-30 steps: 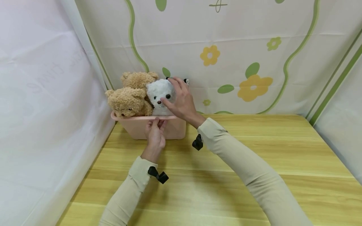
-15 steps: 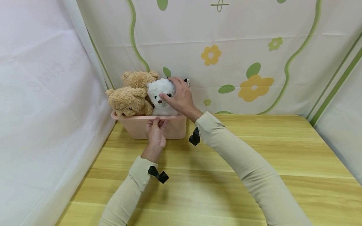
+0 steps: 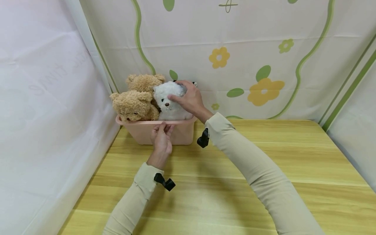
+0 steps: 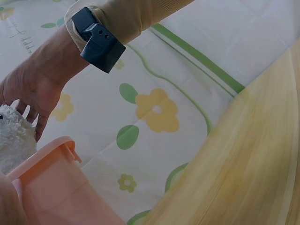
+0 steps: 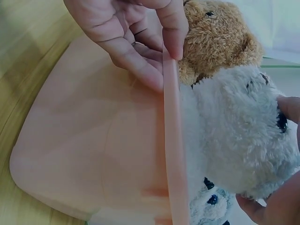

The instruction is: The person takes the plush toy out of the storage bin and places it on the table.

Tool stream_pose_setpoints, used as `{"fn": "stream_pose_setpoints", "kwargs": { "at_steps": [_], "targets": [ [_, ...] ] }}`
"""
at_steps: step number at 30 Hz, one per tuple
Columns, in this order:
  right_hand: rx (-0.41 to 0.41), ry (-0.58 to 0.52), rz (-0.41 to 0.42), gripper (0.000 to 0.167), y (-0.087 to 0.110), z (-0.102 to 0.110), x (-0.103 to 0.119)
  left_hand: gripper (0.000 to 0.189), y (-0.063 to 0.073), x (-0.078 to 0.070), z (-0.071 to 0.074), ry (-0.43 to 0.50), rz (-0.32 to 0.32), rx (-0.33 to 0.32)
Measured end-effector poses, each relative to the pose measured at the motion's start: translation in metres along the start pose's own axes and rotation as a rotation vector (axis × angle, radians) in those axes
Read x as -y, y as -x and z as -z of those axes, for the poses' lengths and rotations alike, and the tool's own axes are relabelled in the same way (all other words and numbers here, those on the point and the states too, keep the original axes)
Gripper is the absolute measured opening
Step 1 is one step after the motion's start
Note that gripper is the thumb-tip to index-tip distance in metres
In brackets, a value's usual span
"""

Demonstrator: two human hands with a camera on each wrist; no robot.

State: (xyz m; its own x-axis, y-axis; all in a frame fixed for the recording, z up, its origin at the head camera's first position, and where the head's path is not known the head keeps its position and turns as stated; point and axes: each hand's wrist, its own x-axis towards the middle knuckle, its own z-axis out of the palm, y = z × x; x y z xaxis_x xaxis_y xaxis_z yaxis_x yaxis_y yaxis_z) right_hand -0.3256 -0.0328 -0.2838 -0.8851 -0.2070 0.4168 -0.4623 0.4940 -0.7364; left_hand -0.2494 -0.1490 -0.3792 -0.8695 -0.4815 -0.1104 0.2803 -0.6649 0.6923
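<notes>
My left hand (image 3: 161,140) pinches the front rim of a pink plastic bin (image 3: 182,134), thumb over the lip and fingers against the outer wall. My right hand (image 3: 191,99) grips the head of a white plush toy (image 3: 168,111) sitting at the bin's right side. In the right wrist view its thumb (image 5: 288,110) lies by a black eye of the white toy, and other fingers reach behind the head. Two curly tan teddy bears fill the left part, one in front (image 3: 133,104) and one behind (image 3: 144,83). Another plush, grey-white with black eyes (image 5: 218,201), is mostly hidden behind the white one.
The bin stands on a wood-grain table (image 3: 249,182), close to a white back cloth (image 3: 188,58) printed with flowers and leaves. A white side cloth (image 3: 58,114) hangs along the left, near the bin. Black wrist mounts (image 3: 203,138) stick out from both cuffs.
The white plush toy has turned a little in the bin, and one of its eyes is now covered by my right thumb. That hand shifted slightly right; my left hand stays on the rim.
</notes>
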Motion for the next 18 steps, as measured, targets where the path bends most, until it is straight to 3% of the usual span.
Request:
{"fn": "stream_pose_setpoints", "kwargs": {
  "at_steps": [18],
  "targets": [
    [0.014, -0.006, -0.018, 0.062, 0.002, 0.0028, -0.0007, 0.015, 0.001, -0.0026, 0.0043, -0.058, 0.017, 0.063]
  ]
}}
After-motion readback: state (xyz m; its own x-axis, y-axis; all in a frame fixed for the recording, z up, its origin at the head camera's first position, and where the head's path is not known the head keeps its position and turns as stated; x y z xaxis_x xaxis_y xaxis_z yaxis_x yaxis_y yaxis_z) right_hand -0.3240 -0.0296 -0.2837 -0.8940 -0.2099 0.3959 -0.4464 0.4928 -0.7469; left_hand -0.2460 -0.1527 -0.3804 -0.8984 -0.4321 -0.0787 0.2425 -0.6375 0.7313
